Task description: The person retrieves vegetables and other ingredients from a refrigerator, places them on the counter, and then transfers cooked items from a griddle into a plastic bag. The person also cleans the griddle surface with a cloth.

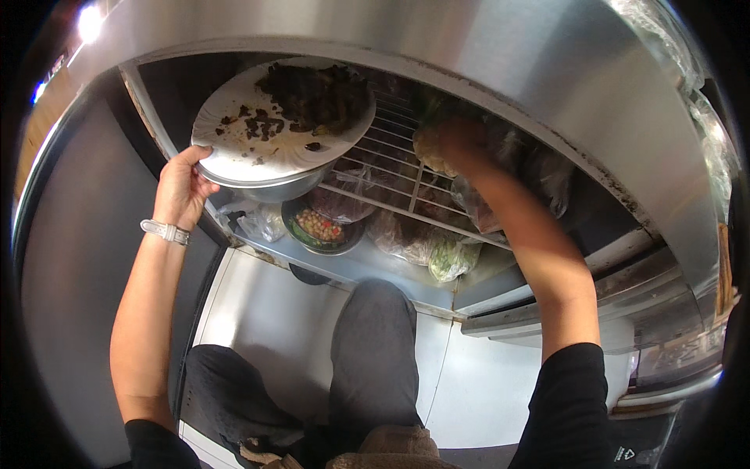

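My left hand (183, 184) is closed on the near left rim of a white plate (226, 152), thumb on top and fingers curled below. Dark, leafy-looking food (324, 98) lies on the plate, with small dark bits scattered beside it. The plate rests on a metal basin (285, 187) on the fridge's wire shelf. My right hand (462, 144) reaches deep over the same shelf, beside a pale yellowish, bumpy thing (432, 152) I cannot name surely. Shadow and blur hide its fingers, so I cannot see whether it holds anything.
Below the wire shelf (391, 129) stand a bowl of chickpea-like food (320, 227), a bag of green vegetables (455, 258) and other plastic bags. The open fridge door (101, 258) is at the left. A steel edge (375, 31) spans above the opening.
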A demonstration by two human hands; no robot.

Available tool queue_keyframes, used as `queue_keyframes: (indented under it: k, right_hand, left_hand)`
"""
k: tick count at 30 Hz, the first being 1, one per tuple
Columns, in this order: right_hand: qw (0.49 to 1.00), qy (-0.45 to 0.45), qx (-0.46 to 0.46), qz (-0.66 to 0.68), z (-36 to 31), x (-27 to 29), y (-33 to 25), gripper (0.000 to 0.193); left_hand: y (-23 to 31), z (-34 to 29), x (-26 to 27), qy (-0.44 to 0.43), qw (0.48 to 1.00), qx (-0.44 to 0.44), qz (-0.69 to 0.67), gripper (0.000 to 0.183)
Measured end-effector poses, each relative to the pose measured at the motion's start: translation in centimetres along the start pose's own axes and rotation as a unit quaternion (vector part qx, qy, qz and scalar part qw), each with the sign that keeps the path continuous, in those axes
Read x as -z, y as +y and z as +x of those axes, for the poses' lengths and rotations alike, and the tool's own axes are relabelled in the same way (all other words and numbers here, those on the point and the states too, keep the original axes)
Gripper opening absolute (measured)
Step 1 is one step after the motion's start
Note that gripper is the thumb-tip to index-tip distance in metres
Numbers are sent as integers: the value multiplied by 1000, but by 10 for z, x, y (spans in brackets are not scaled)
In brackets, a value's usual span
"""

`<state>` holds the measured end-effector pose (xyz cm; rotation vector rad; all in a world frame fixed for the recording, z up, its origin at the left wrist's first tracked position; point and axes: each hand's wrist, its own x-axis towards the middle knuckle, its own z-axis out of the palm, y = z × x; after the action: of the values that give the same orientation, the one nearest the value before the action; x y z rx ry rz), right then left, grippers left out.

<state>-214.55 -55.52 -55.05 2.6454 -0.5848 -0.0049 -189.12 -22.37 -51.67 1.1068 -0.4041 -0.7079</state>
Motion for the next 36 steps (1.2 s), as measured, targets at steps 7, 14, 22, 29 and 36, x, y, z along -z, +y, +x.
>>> queue_keyframes:
  k: [7, 14, 22, 29, 36]
  right_hand:
    - [987, -99, 1, 123, -1, 19, 0, 26]
    - [955, -79, -17, 284, -43, 67, -24, 16]
    - [755, 172, -148, 615, -5, 31, 48, 35]
    - [956, -41, -254, 142, 40, 9, 102, 34]
    - [925, 117, -253, 258, 20, 50, 75, 34]
  left_hand:
    - [8, 3, 9, 14, 1000, -12, 23, 13]
    - [5, 4, 11, 17, 1000, 7, 8, 12]
    - [-3, 4, 10, 4, 1000, 0, -4, 16]
    - [0, -4, -9, 28, 1000, 7, -8, 11]
    - [0, -6, -4, 35, 999, 11, -3, 8]
